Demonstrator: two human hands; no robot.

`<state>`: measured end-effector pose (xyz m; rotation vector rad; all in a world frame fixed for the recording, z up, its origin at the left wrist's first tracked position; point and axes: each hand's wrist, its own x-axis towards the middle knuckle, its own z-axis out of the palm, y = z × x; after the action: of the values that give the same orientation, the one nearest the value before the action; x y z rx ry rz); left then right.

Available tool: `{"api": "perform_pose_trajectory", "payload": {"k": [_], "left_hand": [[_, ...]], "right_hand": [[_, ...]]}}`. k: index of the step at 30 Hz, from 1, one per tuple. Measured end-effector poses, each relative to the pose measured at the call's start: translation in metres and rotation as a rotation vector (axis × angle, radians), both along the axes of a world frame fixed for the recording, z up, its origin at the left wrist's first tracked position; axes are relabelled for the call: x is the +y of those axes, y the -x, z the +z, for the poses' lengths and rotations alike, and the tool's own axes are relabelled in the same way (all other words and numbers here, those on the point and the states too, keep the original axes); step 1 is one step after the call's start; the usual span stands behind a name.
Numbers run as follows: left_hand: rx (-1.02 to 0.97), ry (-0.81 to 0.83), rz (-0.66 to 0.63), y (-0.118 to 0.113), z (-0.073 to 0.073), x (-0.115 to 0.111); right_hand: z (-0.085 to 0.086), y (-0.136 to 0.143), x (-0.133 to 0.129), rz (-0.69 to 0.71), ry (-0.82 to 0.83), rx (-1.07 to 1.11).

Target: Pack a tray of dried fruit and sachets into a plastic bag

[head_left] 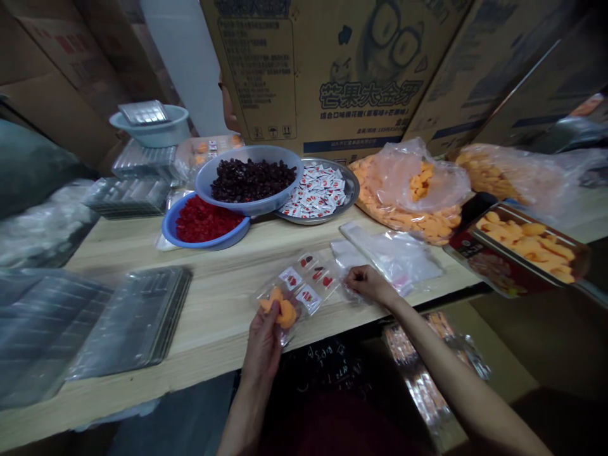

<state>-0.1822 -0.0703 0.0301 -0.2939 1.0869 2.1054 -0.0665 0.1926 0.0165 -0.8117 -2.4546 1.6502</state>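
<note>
My left hand is closed on the near end of a clear plastic tray, its thumb over the orange candies. The tray tilts above the table's front edge. Two small printed sachets lie in its middle compartments, with red and dark candies in the far ones. At the tray's far right end, my right hand has its fingers pinched on thin clear film, apparently a plastic bag; exactly where film and tray meet is unclear. Flat clear bags lie just beyond my right hand.
Behind stand a bowl of dark candies, a blue bowl of red candies, a metal dish of sachets and bagged orange candies. An open tin stands right. Stacked empty trays lie left. Cartons wall the back.
</note>
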Motion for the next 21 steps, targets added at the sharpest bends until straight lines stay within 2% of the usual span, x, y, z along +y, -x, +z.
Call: {"api": "perform_pose_trajectory", "payload": {"k": [5,11,21], "left_hand": [[0.135,0.042,-0.001,-0.019,-0.004,0.019],[0.262,0.135,-0.011,-0.037,-0.003,0.009],[0.328,0.241,-0.098,-0.049,-0.009,0.012]], "right_hand": [[0.003,-0.001,-0.010,-0.160,-0.050,0.091],[0.007,-0.004,-0.018,-0.314,-0.188,0.126],[0.008,0.007,-0.034,-0.303,-0.405,0.084]]}}
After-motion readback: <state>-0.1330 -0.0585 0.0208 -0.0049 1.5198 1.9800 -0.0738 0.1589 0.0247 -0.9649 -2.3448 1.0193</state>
